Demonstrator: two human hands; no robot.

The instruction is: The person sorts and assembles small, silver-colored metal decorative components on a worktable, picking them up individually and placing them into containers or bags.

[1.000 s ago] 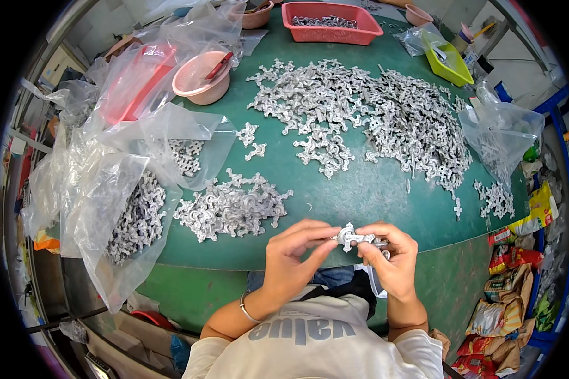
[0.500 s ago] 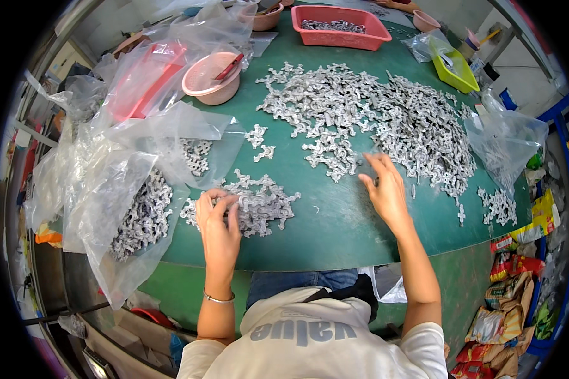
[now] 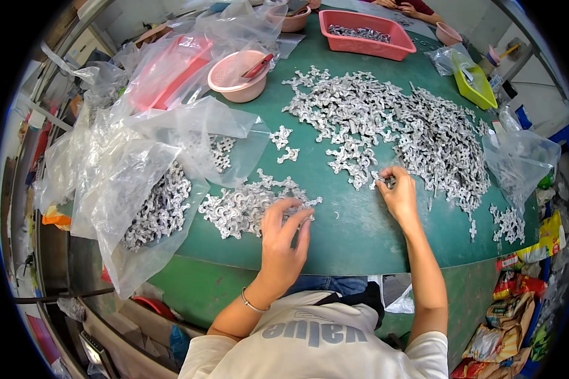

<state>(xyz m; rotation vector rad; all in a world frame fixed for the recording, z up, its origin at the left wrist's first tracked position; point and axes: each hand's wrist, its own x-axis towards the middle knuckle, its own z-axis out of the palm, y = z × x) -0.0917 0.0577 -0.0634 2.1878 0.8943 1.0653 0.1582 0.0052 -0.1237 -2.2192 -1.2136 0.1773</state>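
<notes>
Many small silvery metal pieces with rounded lobes cover the green tabletop. The big heap (image 3: 436, 139) of them spreads across the middle and right, and a smaller pile (image 3: 234, 211) lies nearer me on the left. At the right edge of that smaller pile, my left hand (image 3: 284, 237) is open, thumb and curved fingers apart, nothing visible in it. Below the big heap, my right hand (image 3: 399, 196) pinches a lobed metal piece (image 3: 375, 178) between thumb and fingertips; the fingers partly cover it.
Clear plastic bags (image 3: 120, 183) with more pieces fill the left. A pink bowl (image 3: 240, 79) holds a red-handled tool. Farther back are a pink tray (image 3: 368, 44) and a yellow-green basket (image 3: 477, 85). A bag (image 3: 521, 155) lies right; another person's hands (image 3: 408, 9) show at the far edge.
My left hand has moved right across the smaller pile to its right edge. My right hand, open before, has closed on a metal piece. The whole view has shifted slightly.
</notes>
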